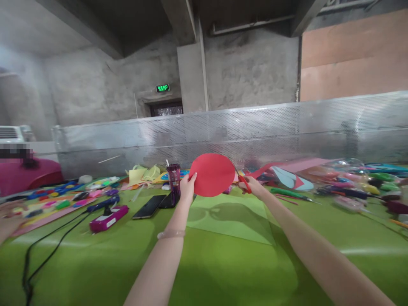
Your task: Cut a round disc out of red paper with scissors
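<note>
My left hand [188,188] pinches the left edge of a round piece of red paper [214,175], held up above the table. In my right hand [253,186] is a pair of scissors [244,183] with red handles, its blades close to the right edge of the red disc. Whether the blades touch the paper I cannot tell. A red paper strip [264,169] trails off to the right behind the scissors. Below both hands lies a light green sheet [229,219], with the shadow of the disc and hands on it.
A purple cup with a straw [174,178] and a black phone [149,207] stand left of my hands. Further left is a magenta power strip [109,218] with black cables. A green-handled tool [287,193] and bagged craft pieces [353,176] lie right. A person [32,172] sits far left.
</note>
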`<state>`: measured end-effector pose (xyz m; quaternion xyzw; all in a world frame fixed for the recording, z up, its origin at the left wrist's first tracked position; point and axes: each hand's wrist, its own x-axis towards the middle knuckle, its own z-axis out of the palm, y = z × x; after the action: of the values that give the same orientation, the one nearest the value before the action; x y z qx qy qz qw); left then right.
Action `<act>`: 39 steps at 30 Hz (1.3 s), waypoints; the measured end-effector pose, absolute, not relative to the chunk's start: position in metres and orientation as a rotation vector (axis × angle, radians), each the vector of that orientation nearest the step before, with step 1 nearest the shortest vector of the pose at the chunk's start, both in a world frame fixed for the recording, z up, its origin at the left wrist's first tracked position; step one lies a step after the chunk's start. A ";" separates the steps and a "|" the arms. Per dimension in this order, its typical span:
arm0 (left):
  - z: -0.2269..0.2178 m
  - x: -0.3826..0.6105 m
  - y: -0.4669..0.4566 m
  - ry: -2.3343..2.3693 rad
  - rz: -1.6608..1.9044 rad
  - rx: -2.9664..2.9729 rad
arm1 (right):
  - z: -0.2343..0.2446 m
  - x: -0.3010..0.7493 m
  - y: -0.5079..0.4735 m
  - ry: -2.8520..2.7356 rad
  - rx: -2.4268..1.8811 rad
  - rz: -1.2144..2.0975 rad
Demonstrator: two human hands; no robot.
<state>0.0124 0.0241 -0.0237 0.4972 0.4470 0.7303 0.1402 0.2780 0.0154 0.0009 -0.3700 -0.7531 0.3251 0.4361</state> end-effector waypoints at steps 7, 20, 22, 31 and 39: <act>-0.024 0.013 0.023 1.259 2.094 1.455 | -0.004 0.278 0.020 -1.908 -0.867 0.804; -0.023 0.014 0.023 1.268 2.073 1.471 | 0.000 0.275 0.014 -1.883 -0.897 0.802; -0.024 0.014 0.024 1.276 2.077 1.475 | -0.001 0.275 0.015 -1.876 -0.886 0.817; -0.022 0.017 0.020 1.222 2.112 1.467 | -0.002 0.274 0.015 -1.842 -0.874 0.834; -0.021 0.017 0.018 1.247 2.102 1.463 | -0.002 0.272 0.015 -1.826 -0.878 0.846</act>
<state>0.0175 0.0184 -0.0209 0.5081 0.4331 0.7300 0.1462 0.2722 0.0147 -0.0024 -0.3561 -0.7403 0.3432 0.4555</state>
